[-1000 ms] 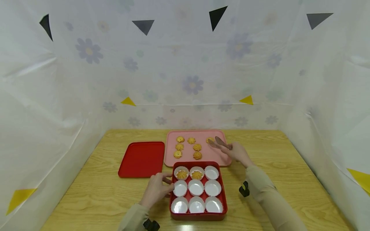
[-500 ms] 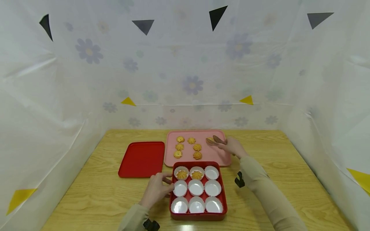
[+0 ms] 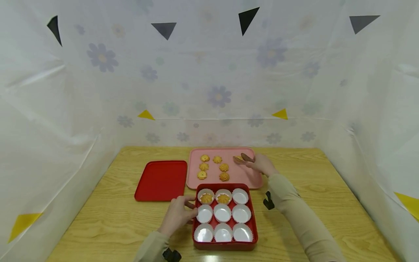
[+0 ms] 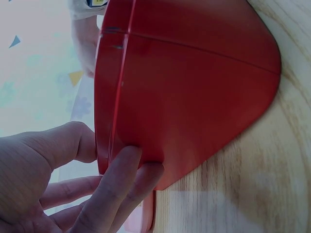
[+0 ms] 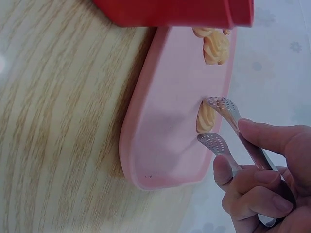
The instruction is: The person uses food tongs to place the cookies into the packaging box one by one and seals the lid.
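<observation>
My right hand (image 3: 266, 165) grips small perforated metal tongs (image 5: 253, 146) over the right part of the pink tray (image 3: 242, 178). The tong tips sit on either side of a swirled cookie (image 5: 206, 118) lying on the tray; whether they squeeze it, I cannot tell. At the left side of a red box (image 3: 226, 245), my left hand (image 3: 178, 214) pinches its wall, thumb at the rim and fingers against the outside. White fluted paper cups (image 3: 222, 213) fill the box in rows. Star-shaped cookies (image 3: 206, 198) sit in the back-left and back-middle cups.
Several more cookies (image 3: 204, 166) lie on the left and middle of the pink tray, just behind the box. Left of that tray is a flat red tray or lid (image 3: 162, 182). Flower-patterned sheeting (image 3: 218, 96) encloses the wooden table (image 3: 108, 225).
My right hand has moved slightly left and away from me, bringing the tong tips down around the cookie. The left hand and the box have stayed in place.
</observation>
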The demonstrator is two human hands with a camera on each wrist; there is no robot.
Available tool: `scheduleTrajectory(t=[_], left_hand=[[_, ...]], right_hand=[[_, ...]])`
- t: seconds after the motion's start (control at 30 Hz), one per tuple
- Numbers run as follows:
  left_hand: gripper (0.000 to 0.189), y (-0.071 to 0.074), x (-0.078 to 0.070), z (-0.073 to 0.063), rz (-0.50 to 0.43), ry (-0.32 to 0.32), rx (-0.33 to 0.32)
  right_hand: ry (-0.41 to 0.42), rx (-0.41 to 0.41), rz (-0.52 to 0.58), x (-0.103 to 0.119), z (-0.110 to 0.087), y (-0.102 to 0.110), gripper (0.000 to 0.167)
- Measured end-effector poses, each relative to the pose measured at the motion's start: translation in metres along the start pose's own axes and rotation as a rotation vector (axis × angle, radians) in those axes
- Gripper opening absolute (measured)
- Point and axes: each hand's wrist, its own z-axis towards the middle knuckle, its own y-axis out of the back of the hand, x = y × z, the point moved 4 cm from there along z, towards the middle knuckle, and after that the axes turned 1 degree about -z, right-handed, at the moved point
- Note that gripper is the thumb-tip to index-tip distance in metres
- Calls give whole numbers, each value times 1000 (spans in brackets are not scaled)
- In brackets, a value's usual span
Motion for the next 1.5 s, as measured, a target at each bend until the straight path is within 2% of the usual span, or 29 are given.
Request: scheduleTrajectory(t=[0.33,0.53,0.77,1.23,1.5], left_hand=[[45,1,0,2,60,-19,-12],[44,1,0,2,62,-10,-14],[44,1,0,1,58,-20,-16],[45,1,0,1,60,-27,-14],[44,1,0,0,73,-26,-22]], right_hand=[[26,-8,9,1,5,-1,33],[16,1,-39,6,5,-1,26],[5,-2,-113,9,3,1,28],[16,-37,-132,8,-1,-1,26],[7,-53,-100,4,-2,-2,27]])
